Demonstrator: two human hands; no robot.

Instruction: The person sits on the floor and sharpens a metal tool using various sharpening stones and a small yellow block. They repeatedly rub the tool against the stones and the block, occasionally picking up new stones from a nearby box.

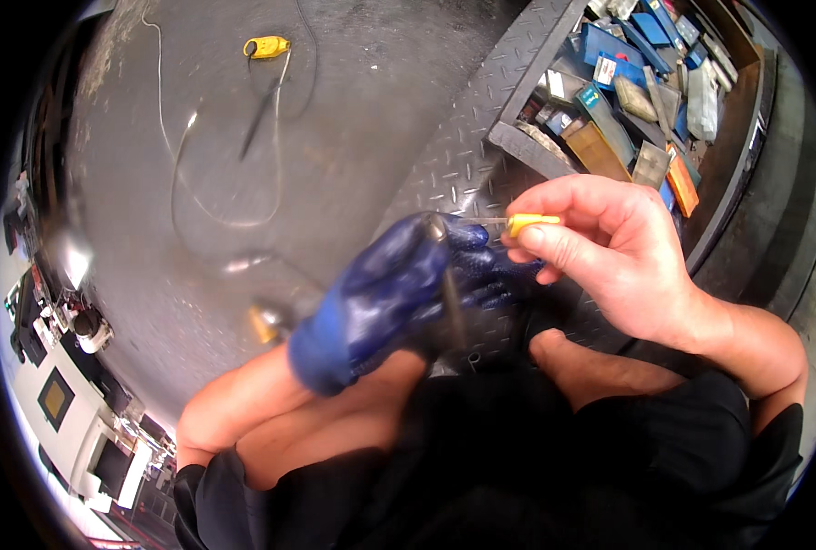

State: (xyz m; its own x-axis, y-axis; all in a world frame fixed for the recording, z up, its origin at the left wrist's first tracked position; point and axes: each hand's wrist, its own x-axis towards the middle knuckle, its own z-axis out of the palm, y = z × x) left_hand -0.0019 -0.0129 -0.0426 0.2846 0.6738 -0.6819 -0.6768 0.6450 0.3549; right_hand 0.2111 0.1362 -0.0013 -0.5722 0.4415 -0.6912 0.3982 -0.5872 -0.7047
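My right hand (610,252), bare, pinches the yellow handle of a small screwdriver-like tool (529,223) between thumb and fingers. Its thin metal shaft points left toward my left hand (399,266), which wears a dark blue coated glove. The gloved fingers are curled round a slim metal rod (452,307), blurred, that hangs down toward my lap. A rounded metal end of it shows near the gloved thumb. The yellow tool's tip lies close to that end; whether they touch I cannot tell.
An open metal drawer (564,165) at the upper right holds many blue, orange and grey boxes. On the grey surface lie a yellow device (267,47) with a looping cable and a blurred yellow-and-metal object (263,324). Tread plate (463,165) runs beside the drawer.
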